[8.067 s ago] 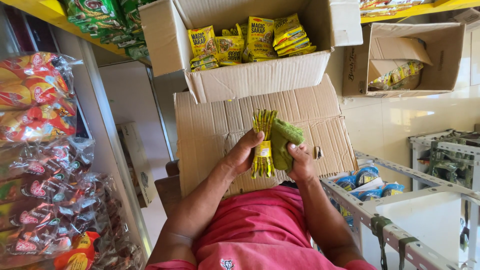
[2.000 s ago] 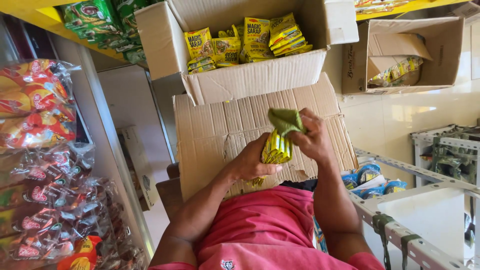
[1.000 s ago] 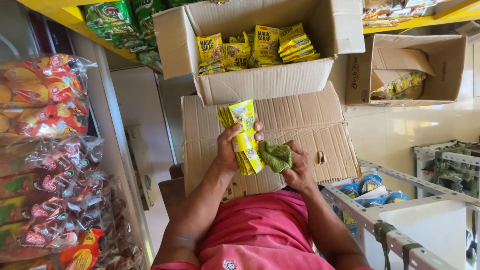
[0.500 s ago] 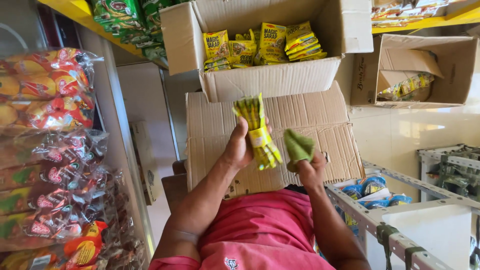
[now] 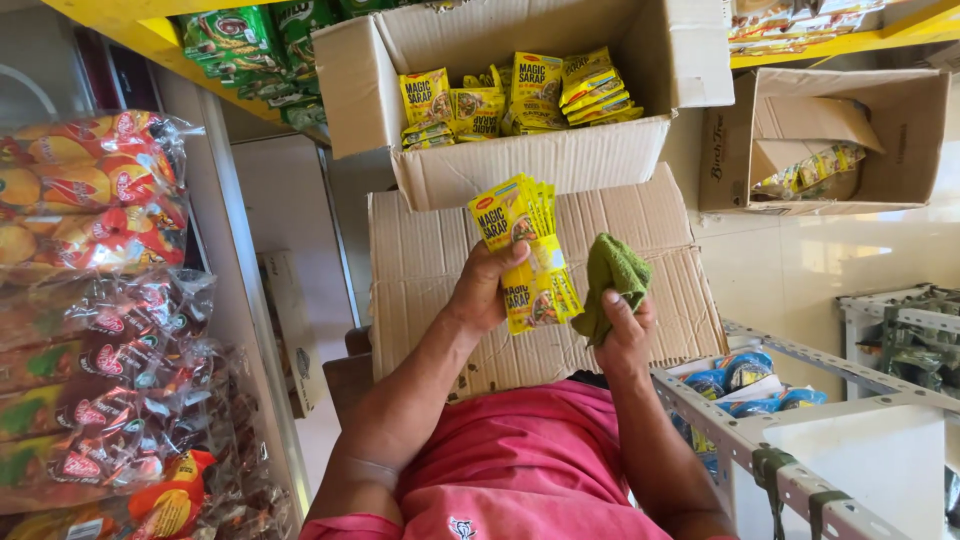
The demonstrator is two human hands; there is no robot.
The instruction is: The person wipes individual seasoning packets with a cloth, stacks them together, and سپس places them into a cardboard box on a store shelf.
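My left hand [image 5: 487, 290] grips a stack of yellow seasoning sachets [image 5: 528, 250], held upright and fanned at the top in front of my chest. Right beside the sachets, my right hand [image 5: 625, 335] holds a bunched green cloth [image 5: 612, 275] that touches the stack's right edge. Both hands hover over a flattened cardboard sheet [image 5: 430, 260] lying on my lap. Above it an open cardboard box [image 5: 520, 165] holds several more yellow sachets [image 5: 500, 95].
Bagged snacks in clear wrap [image 5: 95, 300] hang along the left. Green packets [image 5: 250, 45] sit on a yellow shelf at top. A second open box [image 5: 830, 140] stands on the tiled floor at right. A grey metal rack [image 5: 780, 440] with blue packets lies at lower right.
The cloth was wrapped around the sachet stack earlier; now my right hand holds it beside the stack. My left hand has turned the sachets so their printed fronts face me.
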